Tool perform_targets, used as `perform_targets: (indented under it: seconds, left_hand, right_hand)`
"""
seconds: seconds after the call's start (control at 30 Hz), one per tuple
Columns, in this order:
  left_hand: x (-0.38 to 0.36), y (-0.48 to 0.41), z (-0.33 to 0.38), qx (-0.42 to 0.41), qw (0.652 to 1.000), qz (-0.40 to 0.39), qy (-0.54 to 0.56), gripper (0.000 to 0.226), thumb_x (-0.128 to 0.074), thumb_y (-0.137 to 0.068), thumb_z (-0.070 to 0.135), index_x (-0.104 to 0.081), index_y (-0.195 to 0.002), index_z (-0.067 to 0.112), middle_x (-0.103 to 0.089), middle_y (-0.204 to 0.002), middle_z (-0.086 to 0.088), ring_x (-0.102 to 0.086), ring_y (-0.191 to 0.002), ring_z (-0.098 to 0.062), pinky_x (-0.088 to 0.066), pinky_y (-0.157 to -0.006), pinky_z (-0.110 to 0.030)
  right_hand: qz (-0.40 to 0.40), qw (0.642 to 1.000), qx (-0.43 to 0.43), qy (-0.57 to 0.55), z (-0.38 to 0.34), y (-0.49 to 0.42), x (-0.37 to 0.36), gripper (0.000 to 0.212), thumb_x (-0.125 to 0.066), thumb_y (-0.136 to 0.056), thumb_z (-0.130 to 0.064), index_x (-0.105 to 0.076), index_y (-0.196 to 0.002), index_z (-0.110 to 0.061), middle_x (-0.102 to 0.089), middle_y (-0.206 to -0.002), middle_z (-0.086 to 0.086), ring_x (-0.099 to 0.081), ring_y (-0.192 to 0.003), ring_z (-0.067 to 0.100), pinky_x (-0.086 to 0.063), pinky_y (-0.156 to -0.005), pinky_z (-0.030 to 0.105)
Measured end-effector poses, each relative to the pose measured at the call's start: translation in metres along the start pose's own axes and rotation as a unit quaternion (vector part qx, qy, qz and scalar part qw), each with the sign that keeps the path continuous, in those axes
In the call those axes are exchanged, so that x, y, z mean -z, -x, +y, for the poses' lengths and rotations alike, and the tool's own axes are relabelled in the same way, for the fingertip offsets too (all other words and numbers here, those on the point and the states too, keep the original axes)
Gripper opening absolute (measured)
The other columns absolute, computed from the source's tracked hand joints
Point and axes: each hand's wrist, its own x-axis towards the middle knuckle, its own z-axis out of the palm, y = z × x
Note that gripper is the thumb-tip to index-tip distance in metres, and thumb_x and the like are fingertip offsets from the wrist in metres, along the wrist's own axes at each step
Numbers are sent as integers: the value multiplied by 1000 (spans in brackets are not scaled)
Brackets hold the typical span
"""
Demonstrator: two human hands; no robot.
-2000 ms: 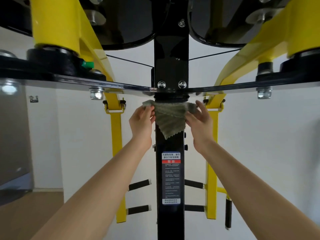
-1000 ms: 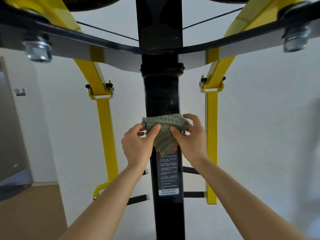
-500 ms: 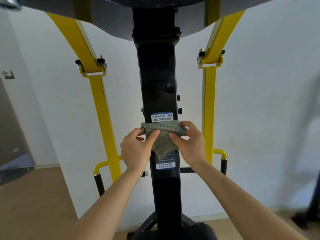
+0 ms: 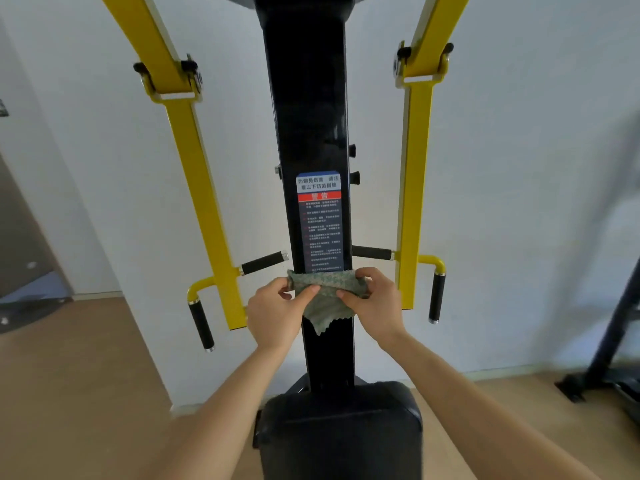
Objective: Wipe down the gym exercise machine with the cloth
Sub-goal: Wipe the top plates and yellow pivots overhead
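Note:
A grey-green cloth (image 4: 323,289) is stretched across the front of the machine's black upright post (image 4: 306,109), just under the warning label (image 4: 320,221). My left hand (image 4: 275,313) pinches the cloth's left end and my right hand (image 4: 372,301) pinches its right end, both against the post. A loose corner of the cloth hangs down between my hands. Yellow arms (image 4: 197,174) with black handle grips flank the post on both sides.
A black padded seat (image 4: 341,427) sits at the post's foot, right below my forearms. Black grips (image 4: 263,263) stick out beside the post near my hands. White wall lies behind, wood floor below, and another black frame (image 4: 609,341) stands at the far right.
Both hands have slid the cloth down the post, from just under the top crossbar, over the warning label, to its lower edge. The view has tilted down and the seat has come into sight.

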Motion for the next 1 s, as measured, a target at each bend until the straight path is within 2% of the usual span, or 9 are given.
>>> perform_targets:
  seconds: [0.17, 0.27, 0.47, 0.6, 0.67, 0.83, 0.9, 1.0]
  left_hand:
    - [-12, 17, -23, 12, 999, -41, -28, 35, -82, -78, 51, -74, -82, 17, -72, -78, 4, -64, -72, -13, -34, -53, -23]
    - [-17, 25, -36, 16, 997, -71, -40, 34, -81, -79, 50, -76, -87, 18, -73, -82, 5, -66, -75, -14, -37, -55, -23]
    - [-28, 35, -56, 89, 978, -165, -94, 39, -78, -80, 57, -65, -67, 23, -67, -69, 2, -67, -69, -18, -39, -52, -24]
    - [-34, 32, -63, 147, 955, -235, -103, 42, -80, -78, 56, -71, -83, 15, -71, -80, -2, -68, -74, -19, -48, -59, -28]
    - [-34, 31, -64, 161, 950, -247, -104, 44, -82, -77, 54, -72, -88, 13, -71, -84, -3, -68, -76, -19, -48, -60, -28]
    - [-22, 24, -49, 129, 967, -204, -77, 39, -81, -79, 52, -71, -71, 15, -68, -70, 0, -65, -65, -16, -42, -54, -25]
    - [-14, 17, -34, 96, 980, -166, -58, 40, -80, -80, 51, -67, -65, 16, -67, -65, 0, -64, -63, -17, -40, -52, -25]
    - [2, 3, 0, 44, 993, -101, -33, 44, -80, -82, 46, -54, -54, 24, -56, -55, 8, -53, -52, -8, -28, -46, -23]
  right_hand:
    - [-35, 997, -48, 49, 25, 10, -2, 47, -89, -74, -25, -64, -113, -18, -69, -104, 1, -67, -95, 20, -61, -79, 37]
    - [-54, 994, -82, 51, 38, 17, -6, 48, -90, -73, -23, -64, -113, -16, -71, -103, 5, -69, -92, 22, -62, -79, 40]
    - [-99, 977, -153, 114, 59, 26, -11, 47, -88, -73, -23, -61, -112, -16, -70, -97, 8, -69, -90, 23, -58, -76, 32]
    - [-141, 958, -197, 152, 61, 25, -13, 44, -86, -75, -23, -60, -109, -15, -68, -99, 8, -67, -94, 25, -58, -85, 37]
    - [-151, 953, -201, 172, 56, 23, -13, 41, -87, -74, -21, -61, -106, -14, -67, -98, 7, -65, -93, 24, -57, -82, 36]
    - [-96, 973, -156, 138, 36, 19, -4, 31, -85, -74, -15, -64, -97, -18, -67, -91, 3, -64, -82, 20, -53, -64, 28]
    - [-70, 984, -124, 105, 20, 13, 2, 26, -82, -78, -16, -69, -101, -16, -70, -92, 3, -66, -81, 19, -57, -64, 30]
    - [-40, 994, -81, 61, -17, -2, 13, 26, -81, -81, -16, -71, -105, -14, -72, -94, 4, -69, -84, 22, -61, -71, 36]
